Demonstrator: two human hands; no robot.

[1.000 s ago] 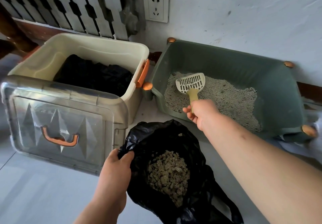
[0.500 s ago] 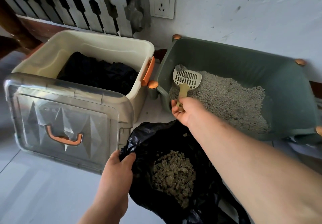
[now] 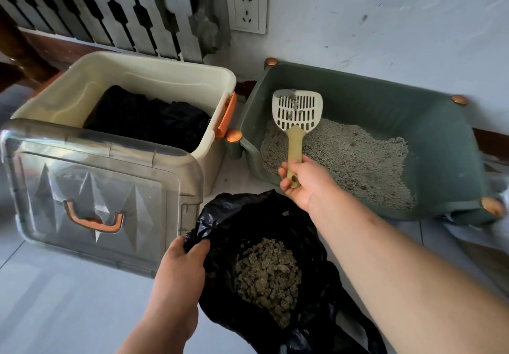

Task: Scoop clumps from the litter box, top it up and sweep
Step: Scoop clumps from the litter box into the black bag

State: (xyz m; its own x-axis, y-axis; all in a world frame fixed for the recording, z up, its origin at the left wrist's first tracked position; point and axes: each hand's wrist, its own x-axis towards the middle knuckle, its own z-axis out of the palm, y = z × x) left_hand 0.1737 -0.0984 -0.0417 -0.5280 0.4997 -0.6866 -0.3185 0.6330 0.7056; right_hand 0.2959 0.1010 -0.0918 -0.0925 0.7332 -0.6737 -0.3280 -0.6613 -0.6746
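The right hand (image 3: 303,180) is curled round the low end of the scoop (image 3: 297,111) handle. The scoop's wide end with the slots is lifted above the grey litter (image 3: 355,158), near the left wall of the green litter box (image 3: 440,130). It tilts up, so loose grains can drop back through the slots and only lumps stay on. A few grey bits sit near its top edge. They may be small clumps, but the view is too blurry to be sure.

The left hand (image 3: 179,265) pinches the rim of the black bag (image 3: 228,216) and holds it up. That makes the mouth wide, so the scoop can tip in with no spill. The bag lies on the floor just in front of the litter box, so the trip is short. 1 pile of brown clumps (image 3: 267,271) lies inside it.

A cream tub (image 3: 154,75) stands left of the litter box, and its clear lid (image 3: 91,188) leans against its front.
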